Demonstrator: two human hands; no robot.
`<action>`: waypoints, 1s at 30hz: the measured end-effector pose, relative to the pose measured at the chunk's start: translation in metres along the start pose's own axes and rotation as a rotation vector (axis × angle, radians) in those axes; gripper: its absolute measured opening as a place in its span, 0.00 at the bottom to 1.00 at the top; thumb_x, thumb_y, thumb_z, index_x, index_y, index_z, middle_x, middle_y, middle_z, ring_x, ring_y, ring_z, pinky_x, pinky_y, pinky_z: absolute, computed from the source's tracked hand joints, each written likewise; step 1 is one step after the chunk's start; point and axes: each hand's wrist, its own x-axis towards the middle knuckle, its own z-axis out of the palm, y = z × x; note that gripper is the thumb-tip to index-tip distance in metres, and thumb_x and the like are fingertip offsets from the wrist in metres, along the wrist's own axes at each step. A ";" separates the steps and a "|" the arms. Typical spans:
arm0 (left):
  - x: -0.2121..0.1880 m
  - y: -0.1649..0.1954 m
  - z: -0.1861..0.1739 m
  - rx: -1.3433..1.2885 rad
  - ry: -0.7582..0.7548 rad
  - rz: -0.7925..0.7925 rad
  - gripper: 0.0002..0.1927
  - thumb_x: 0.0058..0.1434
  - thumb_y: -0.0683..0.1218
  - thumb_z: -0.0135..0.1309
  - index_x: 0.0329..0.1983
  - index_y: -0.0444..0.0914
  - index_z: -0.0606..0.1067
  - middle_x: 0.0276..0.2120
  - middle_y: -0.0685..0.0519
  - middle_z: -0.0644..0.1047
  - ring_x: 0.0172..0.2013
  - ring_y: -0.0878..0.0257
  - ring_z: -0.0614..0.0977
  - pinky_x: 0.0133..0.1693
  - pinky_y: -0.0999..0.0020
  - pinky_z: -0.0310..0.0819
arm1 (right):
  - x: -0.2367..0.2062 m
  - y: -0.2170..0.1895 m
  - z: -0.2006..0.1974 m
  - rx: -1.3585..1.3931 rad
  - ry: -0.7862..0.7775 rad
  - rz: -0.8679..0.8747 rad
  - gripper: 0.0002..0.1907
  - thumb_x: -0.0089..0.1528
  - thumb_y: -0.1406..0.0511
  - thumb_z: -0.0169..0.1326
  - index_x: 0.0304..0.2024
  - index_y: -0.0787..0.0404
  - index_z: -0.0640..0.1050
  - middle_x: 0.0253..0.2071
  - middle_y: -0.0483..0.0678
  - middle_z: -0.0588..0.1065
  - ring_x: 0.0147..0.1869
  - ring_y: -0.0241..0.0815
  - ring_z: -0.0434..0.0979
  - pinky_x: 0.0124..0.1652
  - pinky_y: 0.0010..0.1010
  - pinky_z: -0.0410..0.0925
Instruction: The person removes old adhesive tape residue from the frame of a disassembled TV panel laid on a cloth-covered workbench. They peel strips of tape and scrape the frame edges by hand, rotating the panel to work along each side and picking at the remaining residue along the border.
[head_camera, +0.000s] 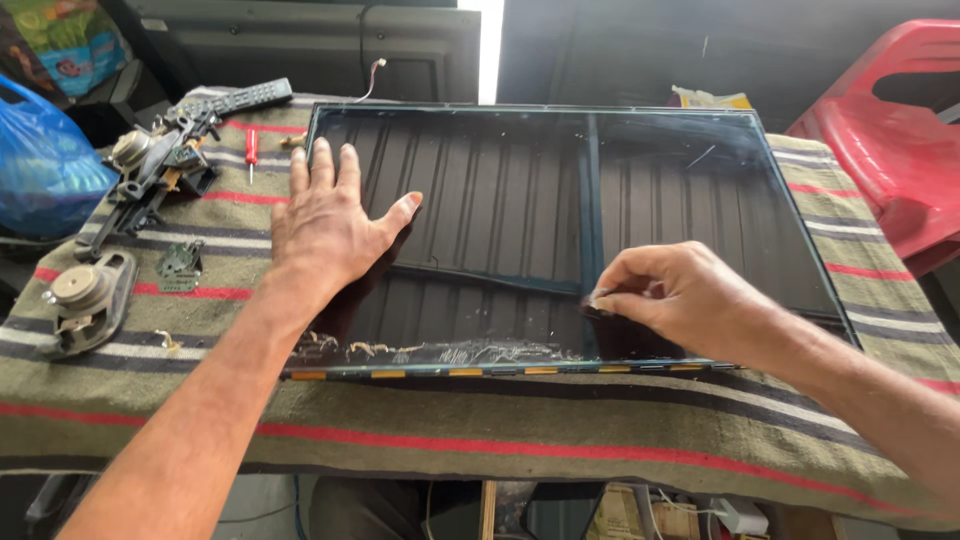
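A large dark glossy flat screen panel (660, 190) lies flat on a striped blanket (560, 440), reflecting a ribbed roof. My left hand (325, 220) presses flat on the panel's left part, fingers spread. My right hand (680, 295) pinches something small and thin against the glass near the front edge; what it is cannot be made out. Whitish scraped residue (440, 352) lines the panel's front edge, beside a strip with yellow tabs (500, 372).
On the blanket at left lie two round speakers (90, 295), a black metal-and-plastic assembly (160, 160), a small circuit piece (180, 265), a red screwdriver (251, 148) and a remote control (240, 98). A blue bag (45, 165) sits far left, a red plastic chair (890, 130) at right.
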 end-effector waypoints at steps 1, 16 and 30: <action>-0.002 0.000 0.001 -0.012 0.003 -0.017 0.57 0.56 0.80 0.43 0.77 0.40 0.52 0.76 0.43 0.47 0.75 0.47 0.46 0.65 0.40 0.53 | -0.001 0.006 -0.002 0.032 0.011 0.028 0.07 0.58 0.64 0.63 0.35 0.62 0.84 0.28 0.46 0.84 0.31 0.34 0.77 0.35 0.28 0.73; 0.054 -0.033 -0.030 -0.195 0.239 0.200 0.48 0.58 0.66 0.57 0.71 0.30 0.62 0.68 0.35 0.65 0.69 0.42 0.65 0.66 0.53 0.59 | -0.079 0.156 -0.064 0.663 0.731 0.036 0.13 0.68 0.66 0.58 0.45 0.74 0.78 0.34 0.49 0.74 0.38 0.38 0.69 0.38 0.31 0.63; 0.139 0.124 0.005 -0.130 -0.236 0.412 0.39 0.60 0.71 0.54 0.62 0.39 0.73 0.56 0.43 0.77 0.60 0.50 0.75 0.60 0.55 0.67 | -0.097 0.070 0.138 1.764 0.255 0.268 0.03 0.59 0.70 0.57 0.34 0.65 0.77 0.48 0.61 0.77 0.66 0.53 0.74 0.63 0.58 0.61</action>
